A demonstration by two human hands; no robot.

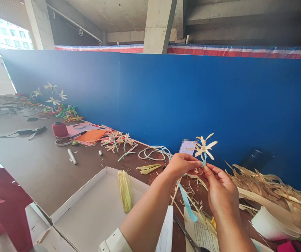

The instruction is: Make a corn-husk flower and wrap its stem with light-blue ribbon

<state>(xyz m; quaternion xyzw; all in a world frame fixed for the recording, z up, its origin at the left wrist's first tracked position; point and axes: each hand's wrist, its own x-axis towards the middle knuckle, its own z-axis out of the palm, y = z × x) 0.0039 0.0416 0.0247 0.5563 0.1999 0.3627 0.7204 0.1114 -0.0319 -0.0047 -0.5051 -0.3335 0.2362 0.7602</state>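
Observation:
A pale flower with narrow corn-husk petals [205,147] stands upright above my fingertips, its short stem wrapped in light blue. My left hand [183,164] pinches this stem from the left side. My right hand [221,183] is closed on the stem from the right, thumb and fingers touching near the other hand's fingertips. A light blue strip [187,203] hangs below my hands; whether it joins the stem is hidden. Beneath lie a printed paper sheet [199,224] and dark scissors [185,232].
A white shallow box [79,203] with a pale green husk [124,190] is at left. Dry husks [263,182] and a white cup [273,224] sit at right. Finished-looking flowers [116,140], a red thread spool [59,129] and a blue partition [205,101] are farther back.

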